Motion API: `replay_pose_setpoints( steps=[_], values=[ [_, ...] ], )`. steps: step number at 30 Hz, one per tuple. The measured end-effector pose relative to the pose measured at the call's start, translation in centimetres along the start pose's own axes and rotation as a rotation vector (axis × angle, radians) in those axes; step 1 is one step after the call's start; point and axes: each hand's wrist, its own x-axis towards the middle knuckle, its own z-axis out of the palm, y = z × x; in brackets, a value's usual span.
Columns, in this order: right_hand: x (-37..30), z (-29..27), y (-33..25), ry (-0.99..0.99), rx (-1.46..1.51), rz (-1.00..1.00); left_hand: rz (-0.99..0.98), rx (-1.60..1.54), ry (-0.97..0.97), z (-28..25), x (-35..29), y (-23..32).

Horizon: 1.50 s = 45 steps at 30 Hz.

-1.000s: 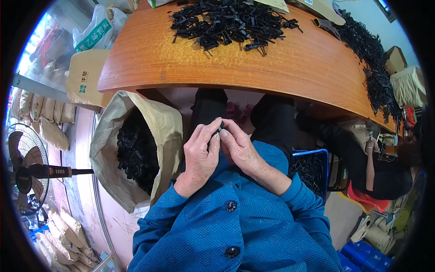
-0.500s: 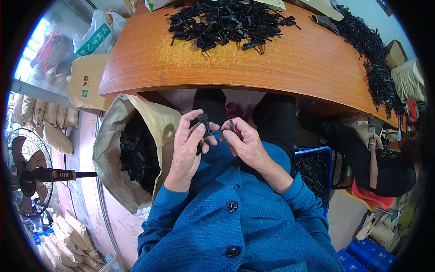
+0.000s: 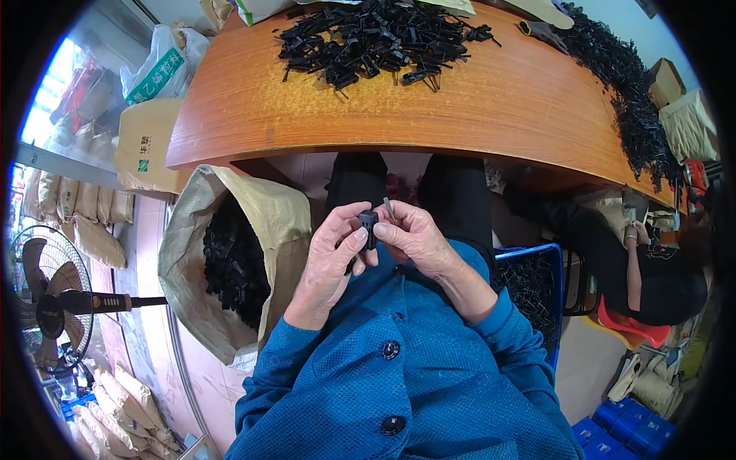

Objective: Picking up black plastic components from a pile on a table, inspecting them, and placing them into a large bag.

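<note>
In front of my belly, my left hand [image 3: 326,261] pinches a small black plastic part [image 3: 369,224] between thumb and fingers, holding it upright. My right hand [image 3: 425,249] is closed around a thin, flat grey strip [image 3: 389,208], perhaps a small blade, whose end sticks up past the fingers. Right thumb and fingertips meet the side of the black part, so both hands nearly touch. On the table ahead lies a heap of similar black plastic parts [image 3: 376,42]. To my left, a woven sack [image 3: 280,211] gapes, with black parts [image 3: 234,261] inside.
The wooden table [image 3: 475,107] curves across in front, its edge above my knees. A long black pile [image 3: 632,100] covers its right end. A blue crate [image 3: 558,284] of black pieces stands at my right; beyond sits another person [image 3: 659,284]. A fan [image 3: 57,299] stands left.
My hands have come together. The black part has moved right and slightly down, and the right fingertips now meet it where a gap was before.
</note>
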Motion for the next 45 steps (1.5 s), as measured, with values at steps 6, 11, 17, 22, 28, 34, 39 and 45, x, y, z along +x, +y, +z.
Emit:
replay_pose_setpoints(
  steps=[6, 11, 17, 22, 28, 34, 39, 45],
  values=[
    [-0.1, -0.5, 1.0, 0.011, -0.066, 0.007, 0.142, 0.538, -0.033, -0.3, 0.1, -0.1],
    [-0.4, 0.4, 0.8, 0.029, -0.193, -0.044, 0.202, 0.767, -0.033, 0.2, 0.1, 0.2],
    [-1.2, 1.5, 0.7, 0.024, -0.375, -0.119, 0.174, 0.599, 0.005, -0.2, 0.2, 0.4],
    [-0.8, 1.6, 1.1, 0.043, -0.505, -0.171, 0.206, 0.641, -0.007, -0.3, 0.3, 0.3],
    [-0.1, 2.2, 1.2, 0.071, -0.606, -0.284, 0.378, 0.953, 0.094, -0.5, 0.2, -0.2],
    [2.9, 1.8, 1.3, -0.063, -0.548, -0.262, 0.528, 1.145, 0.228, -1.3, 0.3, 1.3],
    [9.6, -5.2, -4.4, 0.207, -1.183, -0.504, 0.413, 1.275, 0.545, -4.8, -1.8, 7.2],
    [16.7, -11.4, -11.1, 0.503, -1.956, -0.369, 0.161, 1.718, 0.586, -14.3, -5.2, 9.3]
  ],
)
